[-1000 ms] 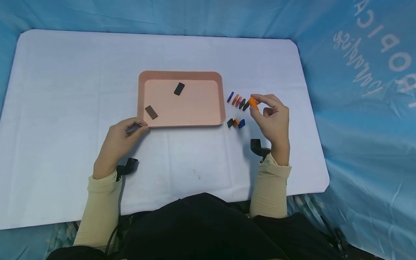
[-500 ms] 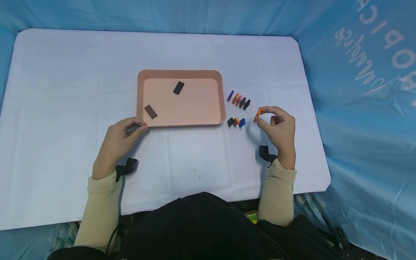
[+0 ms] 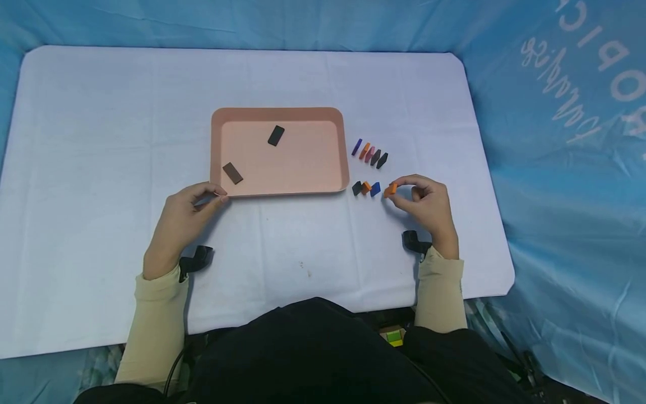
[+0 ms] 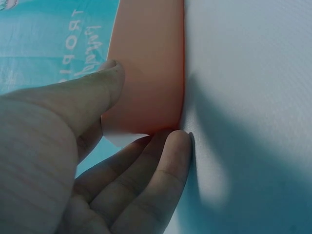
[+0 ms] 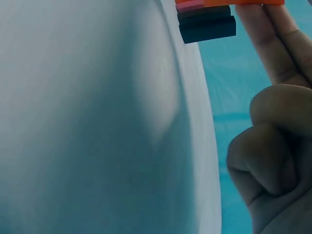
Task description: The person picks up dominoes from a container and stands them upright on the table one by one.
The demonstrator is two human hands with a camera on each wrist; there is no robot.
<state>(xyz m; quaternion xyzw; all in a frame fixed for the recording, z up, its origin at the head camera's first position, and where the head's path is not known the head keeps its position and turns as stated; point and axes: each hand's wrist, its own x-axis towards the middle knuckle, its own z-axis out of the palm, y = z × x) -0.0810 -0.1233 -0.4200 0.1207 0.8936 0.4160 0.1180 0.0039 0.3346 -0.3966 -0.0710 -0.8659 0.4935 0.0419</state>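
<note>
In the head view, my left hand [image 3: 184, 224] pinches the near left corner of a shallow pink tray [image 3: 280, 114]; the left wrist view has the thumb on the tray wall and fingers under the corner. My right hand [image 3: 428, 206] holds a small orange domino-like block [image 3: 391, 190] between thumb and fingertips. That block is just right of a short row made of a dark green block [image 3: 356, 188], an orange block [image 3: 366, 188] and a blue block [image 3: 375, 189]. Whether it touches the table, I cannot tell. The right wrist view cuts it off at the top.
Inside the tray lie a black block [image 3: 276, 136] and a brown block [image 3: 232, 173], flat and apart. Behind the short row, several blocks stand in a slanted line, from a purple block [image 3: 356, 147] to a black block [image 3: 382, 160]. A white cloth [image 3: 298, 247] covers the table.
The right hand has moved from the far slanted line toward the person with the orange block, first rightward, then slightly left beside the short row. The left hand stays at the tray corner.
</note>
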